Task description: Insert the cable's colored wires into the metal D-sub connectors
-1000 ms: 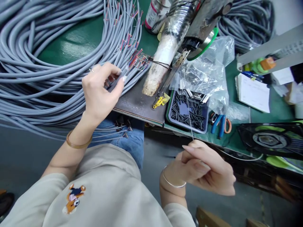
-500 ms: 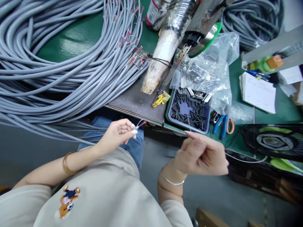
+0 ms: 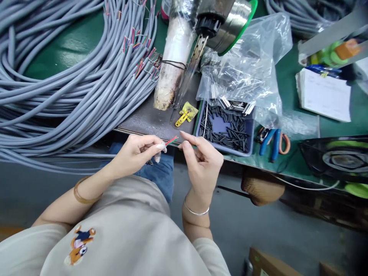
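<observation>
here, wires point(image 3: 172, 141) in grip point(image 3: 144, 151) (left)

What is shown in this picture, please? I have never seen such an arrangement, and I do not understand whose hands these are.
There is no machine arm here: these are one person's bare hands, seen from a camera worn on that person's head, looking forward and down.

The left hand pinches thin red and green wires. The right hand has its fingertips close to the wire ends; whether it holds anything is unclear.

On the dark green table, many thick grey round cables lie at the left. Toward the right are a purple plastic tray of small black tubes, a clear plastic bag and a stack of white paper.
</observation>
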{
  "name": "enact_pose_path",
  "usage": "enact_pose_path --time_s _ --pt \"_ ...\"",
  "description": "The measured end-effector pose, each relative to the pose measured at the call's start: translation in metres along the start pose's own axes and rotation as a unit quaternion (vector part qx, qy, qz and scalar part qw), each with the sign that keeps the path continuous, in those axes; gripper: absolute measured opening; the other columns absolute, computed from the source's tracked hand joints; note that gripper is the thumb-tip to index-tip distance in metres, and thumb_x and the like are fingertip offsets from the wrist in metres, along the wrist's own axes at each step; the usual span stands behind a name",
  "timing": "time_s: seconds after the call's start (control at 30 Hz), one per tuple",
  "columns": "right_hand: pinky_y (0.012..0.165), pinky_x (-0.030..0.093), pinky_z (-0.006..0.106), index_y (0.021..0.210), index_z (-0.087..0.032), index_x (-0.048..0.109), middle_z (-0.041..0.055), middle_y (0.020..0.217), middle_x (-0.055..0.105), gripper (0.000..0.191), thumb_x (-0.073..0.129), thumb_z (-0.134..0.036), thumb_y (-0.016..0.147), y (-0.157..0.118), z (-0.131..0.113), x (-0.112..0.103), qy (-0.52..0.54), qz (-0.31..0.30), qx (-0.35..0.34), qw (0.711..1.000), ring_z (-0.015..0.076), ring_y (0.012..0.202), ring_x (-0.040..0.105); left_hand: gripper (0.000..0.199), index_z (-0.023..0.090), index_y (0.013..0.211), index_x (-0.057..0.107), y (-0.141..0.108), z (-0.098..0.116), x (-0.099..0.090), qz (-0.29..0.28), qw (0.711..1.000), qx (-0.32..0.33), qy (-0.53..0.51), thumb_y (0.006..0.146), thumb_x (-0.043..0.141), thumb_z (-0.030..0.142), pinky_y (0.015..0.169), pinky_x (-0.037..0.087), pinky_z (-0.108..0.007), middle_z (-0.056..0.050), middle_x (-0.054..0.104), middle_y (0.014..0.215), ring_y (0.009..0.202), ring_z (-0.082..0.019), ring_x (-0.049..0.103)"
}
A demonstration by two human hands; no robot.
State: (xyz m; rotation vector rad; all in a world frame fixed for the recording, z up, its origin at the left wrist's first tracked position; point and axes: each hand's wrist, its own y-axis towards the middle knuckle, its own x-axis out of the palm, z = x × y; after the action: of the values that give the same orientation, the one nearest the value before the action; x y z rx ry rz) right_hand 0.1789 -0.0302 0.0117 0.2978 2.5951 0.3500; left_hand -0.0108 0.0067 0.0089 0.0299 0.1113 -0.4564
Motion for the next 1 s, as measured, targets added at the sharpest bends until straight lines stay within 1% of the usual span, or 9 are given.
enact_pose_path --time_s 0.07,0.2,0.27,0.33,0.43,0.5,0.7,0.83,1.0 --pt "0.054 0.042 0.025 0.113 -0.023 0.079 0.0004 0.082 0.072 0.021 0.062 -0.024 0.101 0.001 0.0 0.002 0.01 -0.02 -0.013 1.0 0.0089 0.059 0.052 0.031 0.014 0.076 0.069 0.0 0.001 -0.002 -0.012 0.996 -0.053 -0.067 0.098 0.065 0.035 0.045 0.038 -0.016 0.0 0.066 0.061 0.046 -0.005 0.049" --pt "0.064 0.049 0.024 0.107 -0.021 0.079 0.0022 0.09 0.076 0.019 0.062 -0.018 0.1 0.003 0.003 0.009 -0.004 -0.047 -0.051 0.998 0.0102 0.07 0.064 0.032 0.013 0.076 0.066 0.0 0.0 -0.001 -0.011 0.987 -0.103 -0.126 0.092 0.072 0.041 0.04 0.033 -0.015 0.0 0.066 0.06 0.041 -0.003 0.044" --pt "0.069 0.051 0.024 0.1 -0.021 0.079 0.0023 0.09 0.077 0.017 0.063 -0.017 0.1 0.003 0.005 0.011 -0.021 -0.091 -0.077 0.993 0.0113 0.075 0.067 0.031 0.014 0.08 0.065 -0.001 -0.001 0.001 0.008 0.984 -0.113 -0.139 0.088 0.076 0.042 0.04 0.036 -0.015 0.0 0.067 0.061 0.04 -0.003 0.046" --pt "0.068 0.051 0.025 0.098 -0.021 0.078 0.0023 0.088 0.076 0.016 0.063 -0.018 0.099 0.003 0.005 0.011 -0.031 -0.095 -0.079 0.992 0.0119 0.074 0.067 0.03 0.016 0.092 0.065 -0.001 -0.001 0.002 0.041 0.981 -0.111 -0.154 0.085 0.08 0.041 0.04 0.039 -0.015 0.001 0.069 0.063 0.04 -0.004 0.048" --pt "0.056 0.044 0.026 0.102 -0.021 0.078 0.0023 0.088 0.075 0.015 0.063 -0.023 0.099 0.001 0.003 0.009 -0.034 0.017 -0.03 0.999 0.0093 0.06 0.056 0.034 0.016 0.105 0.065 -0.002 -0.001 0.003 0.063 0.978 -0.108 -0.166 0.084 0.081 0.038 0.04 0.04 -0.015 0.0 0.073 0.068 0.04 -0.004 0.049" --pt "0.049 0.034 0.025 0.096 -0.021 0.077 0.0014 0.086 0.072 0.013 0.066 -0.026 0.097 0.001 0.0 0.008 -0.018 0.057 0.002 0.998 0.0067 0.052 0.044 0.033 0.014 0.101 0.068 -0.002 -0.001 0.004 0.058 0.978 -0.114 -0.166 0.084 0.08 0.04 0.039 0.038 -0.016 -0.002 0.075 0.069 0.04 -0.004 0.049" --pt "0.046 0.023 0.024 0.09 -0.02 0.075 -0.0023 0.082 0.065 0.006 0.071 -0.023 0.092 0.003 -0.008 0.013 0.084 -0.051 0.054 0.994 0.0028 0.049 0.03 0.035 0.013 0.089 0.07 -0.001 0.001 0.004 0.06 0.975 -0.118 -0.18 0.078 0.087 0.043 0.045 0.043 -0.017 -0.003 0.076 0.069 0.046 -0.007 0.057" --pt "0.047 0.021 0.024 0.083 -0.019 0.071 -0.0042 0.078 0.06 0.008 0.069 -0.02 0.091 0.005 -0.007 0.016 0.106 -0.053 0.072 0.99 0.0022 0.049 0.029 0.034 0.013 0.088 0.073 0.0 0.001 0.004 0.063 0.974 -0.113 -0.186 0.074 0.09 0.038 0.058 0.054 -0.02 -0.003 0.076 0.071 0.059 -0.011 0.067" --pt "0.046 0.022 0.024 0.081 -0.018 0.07 -0.0032 0.077 0.061 0.009 0.067 -0.02 0.089 0.007 -0.009 0.015 0.069 -0.049 0.059 0.995 0.0029 0.049 0.029 0.029 0.013 0.089 0.078 0.0 -0.002 0.005 0.084 0.988 -0.074 -0.108 0.072 0.092 0.032 0.07 0.057 -0.022 -0.006 0.081 0.084 0.071 -0.013 0.07"
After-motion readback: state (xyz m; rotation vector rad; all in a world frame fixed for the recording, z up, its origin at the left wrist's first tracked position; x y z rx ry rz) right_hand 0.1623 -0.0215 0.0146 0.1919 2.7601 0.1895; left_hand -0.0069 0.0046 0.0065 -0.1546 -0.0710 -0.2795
